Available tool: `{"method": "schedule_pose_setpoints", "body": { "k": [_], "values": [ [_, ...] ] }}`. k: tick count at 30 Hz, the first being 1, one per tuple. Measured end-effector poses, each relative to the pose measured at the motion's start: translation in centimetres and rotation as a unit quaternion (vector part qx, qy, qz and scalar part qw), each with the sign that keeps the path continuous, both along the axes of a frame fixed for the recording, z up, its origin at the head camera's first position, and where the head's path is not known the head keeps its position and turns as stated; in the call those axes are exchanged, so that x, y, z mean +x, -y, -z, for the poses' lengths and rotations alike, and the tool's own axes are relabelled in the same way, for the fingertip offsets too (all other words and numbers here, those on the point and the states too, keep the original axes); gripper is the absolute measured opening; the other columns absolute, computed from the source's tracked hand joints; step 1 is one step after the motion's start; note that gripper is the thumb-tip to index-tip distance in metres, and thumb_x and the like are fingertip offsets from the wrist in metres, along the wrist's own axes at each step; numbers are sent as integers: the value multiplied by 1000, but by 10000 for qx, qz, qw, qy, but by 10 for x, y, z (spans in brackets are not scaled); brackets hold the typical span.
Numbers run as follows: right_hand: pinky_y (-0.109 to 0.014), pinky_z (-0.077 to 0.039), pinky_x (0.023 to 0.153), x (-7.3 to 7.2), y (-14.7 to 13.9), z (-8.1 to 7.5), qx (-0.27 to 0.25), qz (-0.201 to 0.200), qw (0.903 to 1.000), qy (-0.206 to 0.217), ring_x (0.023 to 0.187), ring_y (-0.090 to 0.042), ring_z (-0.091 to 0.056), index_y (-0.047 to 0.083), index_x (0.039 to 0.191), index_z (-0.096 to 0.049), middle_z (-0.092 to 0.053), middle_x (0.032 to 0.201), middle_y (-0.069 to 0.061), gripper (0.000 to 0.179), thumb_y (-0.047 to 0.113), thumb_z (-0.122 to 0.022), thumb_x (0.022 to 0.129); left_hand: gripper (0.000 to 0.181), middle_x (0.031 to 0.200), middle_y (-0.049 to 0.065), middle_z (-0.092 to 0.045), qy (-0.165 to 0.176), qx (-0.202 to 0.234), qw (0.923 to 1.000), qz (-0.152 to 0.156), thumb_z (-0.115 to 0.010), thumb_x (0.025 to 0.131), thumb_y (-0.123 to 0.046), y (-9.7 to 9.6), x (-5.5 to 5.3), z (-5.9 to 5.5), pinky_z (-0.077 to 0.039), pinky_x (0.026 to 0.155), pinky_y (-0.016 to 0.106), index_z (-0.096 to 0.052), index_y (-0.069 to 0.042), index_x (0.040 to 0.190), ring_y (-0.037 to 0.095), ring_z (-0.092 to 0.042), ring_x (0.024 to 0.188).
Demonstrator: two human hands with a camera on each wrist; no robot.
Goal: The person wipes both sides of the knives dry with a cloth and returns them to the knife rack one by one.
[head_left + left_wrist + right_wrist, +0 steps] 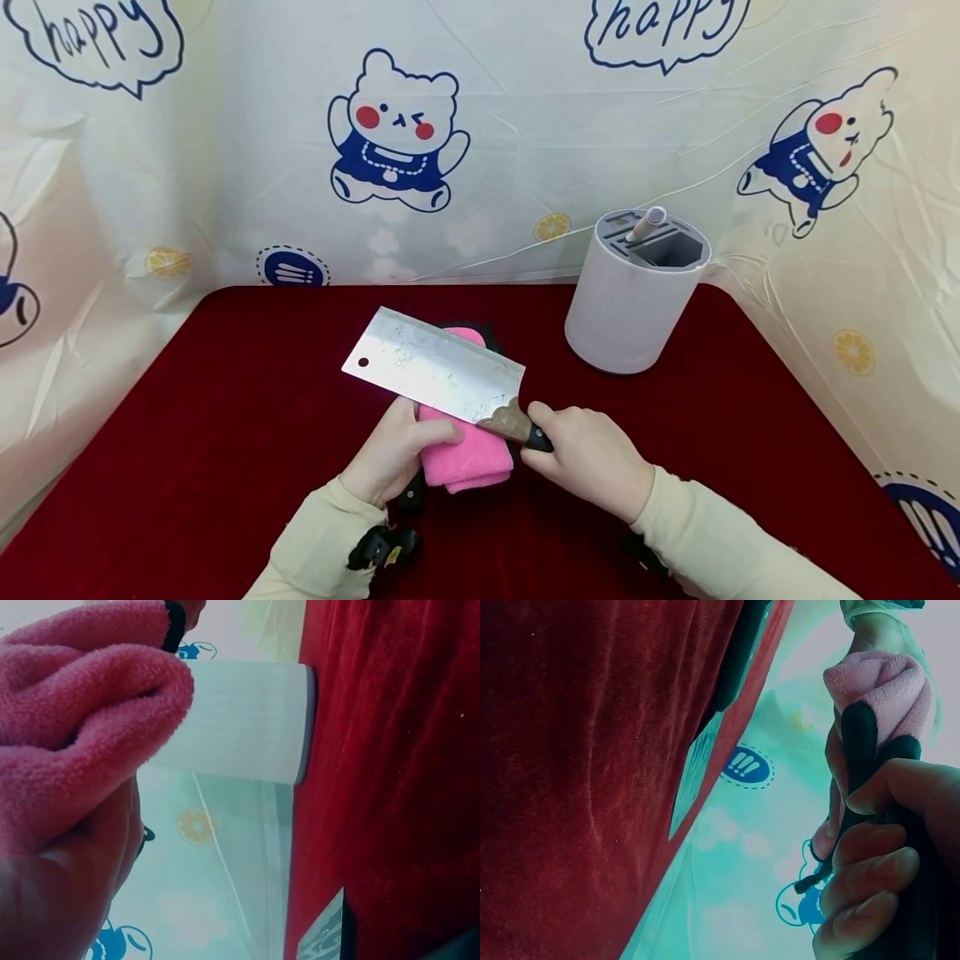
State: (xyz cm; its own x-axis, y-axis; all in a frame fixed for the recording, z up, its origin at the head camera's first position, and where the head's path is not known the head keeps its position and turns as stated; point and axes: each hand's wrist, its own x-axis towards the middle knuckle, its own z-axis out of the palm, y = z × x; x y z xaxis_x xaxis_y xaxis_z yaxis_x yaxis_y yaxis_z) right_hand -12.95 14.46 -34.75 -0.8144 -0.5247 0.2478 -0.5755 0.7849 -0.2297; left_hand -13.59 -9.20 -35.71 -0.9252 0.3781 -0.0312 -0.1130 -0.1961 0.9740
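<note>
Nearest you: a black riveted handle [410, 493] shows just beside your left wrist, mostly hidden; what it belongs to, you cannot tell from overhead.

Your left hand [393, 450] pinches the folded pink cloth [468, 454], thumb on top, the other fingers mostly out of sight. Your right hand [588, 458] has its fingers curled round the grip of the cleaver [435, 362].

Key relation: the cleaver lies across the cloth, hiding its middle. Its long axis slants from your right hand away to the far left, so the blade passes over and beyond your left fingertips. The right hand is at the handle end; the left is closer to the blade's near edge. By the hole and handle line, you probably have the spine facing you and the cutting edge facing away.

Crowding the blade: your left fingers and the cloth. Dark parts [490, 337] show just past the cloth; identity unclear.

Farther, back right on the red desk [187, 467]: a pale knife block [630, 308], upright, a light handle [645, 225] in its top, nearer your right hand. Behind, a printed curtain [510, 100].
</note>
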Motion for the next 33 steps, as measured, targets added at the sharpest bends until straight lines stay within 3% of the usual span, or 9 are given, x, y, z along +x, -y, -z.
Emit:
{"method": "schedule_pose_setpoints", "body": {
  "k": [18, 33],
  "values": [
    [-16, -18, 44, 1, 5, -4, -41, -314, 9995, 62, 51, -1, -20, 16, 75, -42, -25, 56, 12, 27, 15, -69, 79, 51, 107, -1, -68, -27, -68, 9985, 535, -66, 74, 3, 0, 1, 6, -55, 81, 27, -52, -2, 123, 11, -66, 91],
    [-17, -18, 44, 2, 3, -4, 229, -137, 9995, -179, 50, -2, -21, 17, 74, -43, -26, 55, 11, 29, 21, -71, 79, 58, 110, 0, -68, -154, -182, 9991, 348, -66, 73, 3, -2, 3, 5, -55, 81, 27, -49, 4, 129, 12, -66, 92]
  ]
}}
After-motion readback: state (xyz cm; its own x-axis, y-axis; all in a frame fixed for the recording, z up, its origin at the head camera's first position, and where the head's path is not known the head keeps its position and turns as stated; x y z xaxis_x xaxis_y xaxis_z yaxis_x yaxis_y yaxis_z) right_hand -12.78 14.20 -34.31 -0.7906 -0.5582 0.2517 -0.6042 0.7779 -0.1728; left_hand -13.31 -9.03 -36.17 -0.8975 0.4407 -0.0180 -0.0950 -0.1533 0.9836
